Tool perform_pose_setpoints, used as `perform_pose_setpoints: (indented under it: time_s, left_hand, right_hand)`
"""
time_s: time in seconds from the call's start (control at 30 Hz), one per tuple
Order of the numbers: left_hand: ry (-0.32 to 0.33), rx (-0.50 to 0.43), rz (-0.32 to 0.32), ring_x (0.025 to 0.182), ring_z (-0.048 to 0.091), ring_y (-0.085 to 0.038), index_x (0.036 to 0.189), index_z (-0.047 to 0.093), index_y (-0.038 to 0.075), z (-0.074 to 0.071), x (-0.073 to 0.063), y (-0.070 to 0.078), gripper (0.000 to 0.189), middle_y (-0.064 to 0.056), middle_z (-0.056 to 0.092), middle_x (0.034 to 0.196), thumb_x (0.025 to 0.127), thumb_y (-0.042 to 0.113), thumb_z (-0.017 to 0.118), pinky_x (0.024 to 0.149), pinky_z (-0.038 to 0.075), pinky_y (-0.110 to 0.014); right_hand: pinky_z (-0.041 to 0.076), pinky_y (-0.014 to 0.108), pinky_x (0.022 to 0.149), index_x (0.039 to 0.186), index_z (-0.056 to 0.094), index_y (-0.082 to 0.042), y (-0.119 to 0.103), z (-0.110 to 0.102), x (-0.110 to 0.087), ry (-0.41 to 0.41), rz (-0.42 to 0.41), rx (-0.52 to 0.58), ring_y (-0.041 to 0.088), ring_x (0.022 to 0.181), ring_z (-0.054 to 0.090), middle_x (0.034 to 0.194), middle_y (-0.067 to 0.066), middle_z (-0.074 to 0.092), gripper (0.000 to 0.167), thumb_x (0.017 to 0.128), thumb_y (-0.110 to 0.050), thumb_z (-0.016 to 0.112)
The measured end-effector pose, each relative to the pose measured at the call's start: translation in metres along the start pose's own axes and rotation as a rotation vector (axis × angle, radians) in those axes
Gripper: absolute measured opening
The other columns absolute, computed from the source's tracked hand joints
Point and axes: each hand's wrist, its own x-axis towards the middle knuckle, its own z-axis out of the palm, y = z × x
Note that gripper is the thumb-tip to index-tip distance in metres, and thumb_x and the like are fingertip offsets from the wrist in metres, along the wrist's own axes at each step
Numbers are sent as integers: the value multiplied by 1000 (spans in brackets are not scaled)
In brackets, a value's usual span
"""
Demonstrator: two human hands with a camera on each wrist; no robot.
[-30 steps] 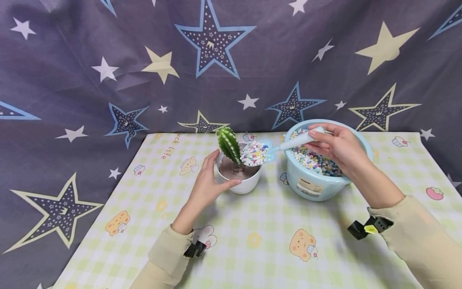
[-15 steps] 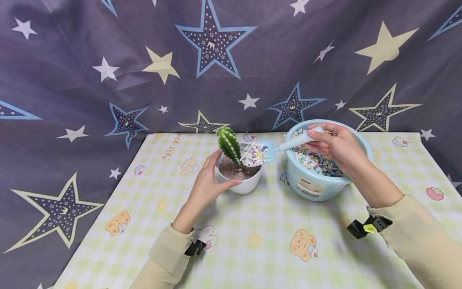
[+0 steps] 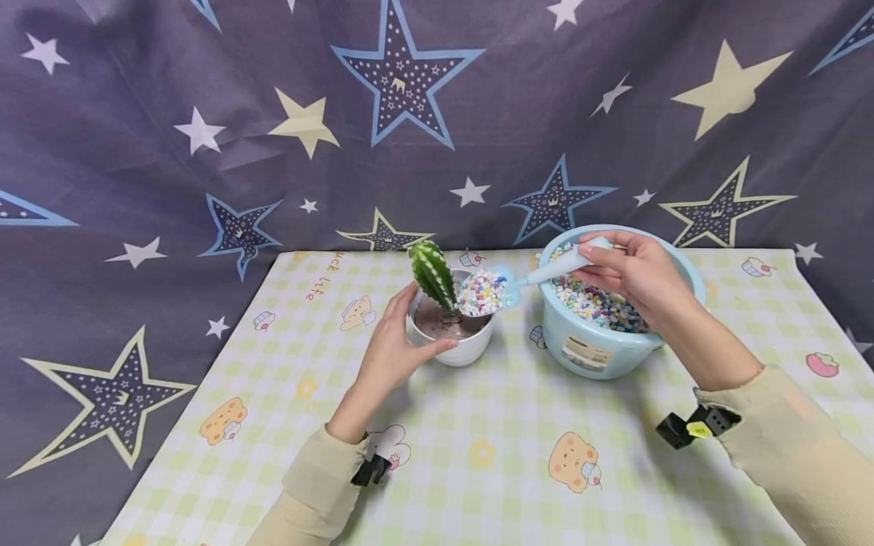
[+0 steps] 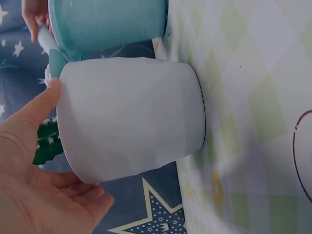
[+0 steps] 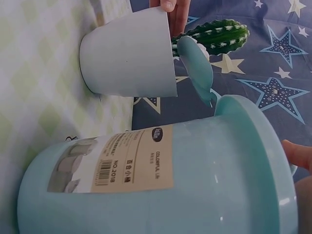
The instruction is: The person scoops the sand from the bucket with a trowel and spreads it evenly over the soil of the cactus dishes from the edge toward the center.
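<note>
A green cactus (image 3: 433, 274) with white spots stands in a white flower pot (image 3: 464, 352) filled with brown soil. My left hand (image 3: 391, 345) holds the pot at its near left side, thumb and fingers at the rim. Between the fingers and thumb of my right hand (image 3: 645, 273) is the handle of a light blue scoop (image 3: 556, 267). Heaped in the scoop are small multicoloured pebbles (image 3: 482, 293), held over the pot's right side close beside the cactus. In the right wrist view the scoop's underside (image 5: 197, 68) shows above the pot rim.
A light blue bucket (image 3: 587, 350) with a paper label stands right of the pot, holding many pebbles (image 3: 601, 307). A green-checked cloth (image 3: 437, 485) with cartoon prints covers the table. Behind it hangs a dark curtain (image 3: 259, 68) with stars.
Almost nothing differs. The scoop and right hand have shifted very slightly; the pot and left hand stay in place.
</note>
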Motion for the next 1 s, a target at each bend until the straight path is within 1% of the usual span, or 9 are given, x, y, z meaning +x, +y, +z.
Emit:
perform_pose_setpoints:
  time_s: [0.1,0.33,0.53,0.63,0.83,1.0]
  left_hand:
    - [5,9,-4,148,34,-32,158,25,10,1,-1,0,105,-8,28,164,78,46,83,122,33,-51]
    - [12,18,-7,148,35,-31,158,25,12,2,-1,0,106,-7,29,164,78,48,83,121,34,-52]
    - [17,21,-4,148,35,-31,158,25,11,1,-1,1,106,-7,29,164,77,50,82,121,34,-51]
    - [20,23,0,148,36,-31,158,26,11,1,-1,3,106,-7,29,164,77,50,82,121,34,-51]
    - [17,31,2,148,36,-31,158,26,10,1,-1,3,106,-8,29,164,78,50,82,121,34,-51]
    - [0,30,1,148,34,-31,158,24,8,0,-1,2,107,-9,27,164,78,49,82,122,33,-50]
  right_hand:
    - [61,24,81,103,65,-6,1,1,0,0,-7,-3,13,85,76,89,2,76,10,94,-8,67]
    - [61,23,80,102,64,-7,2,3,2,2,-23,-27,12,83,76,88,1,76,9,94,-8,67]
    - [61,22,79,110,58,-2,1,4,5,0,-31,-66,11,82,76,88,0,75,20,94,-9,67]
    - [62,22,79,112,57,0,0,5,5,-2,-33,-76,11,82,76,88,-1,75,22,94,-9,67]
    - [61,24,80,106,63,-3,-1,7,6,0,-40,-88,11,83,76,89,0,76,15,94,-9,67]
    - [61,25,80,104,64,-5,0,8,6,-1,-34,-96,11,83,76,88,0,76,11,94,-9,67]
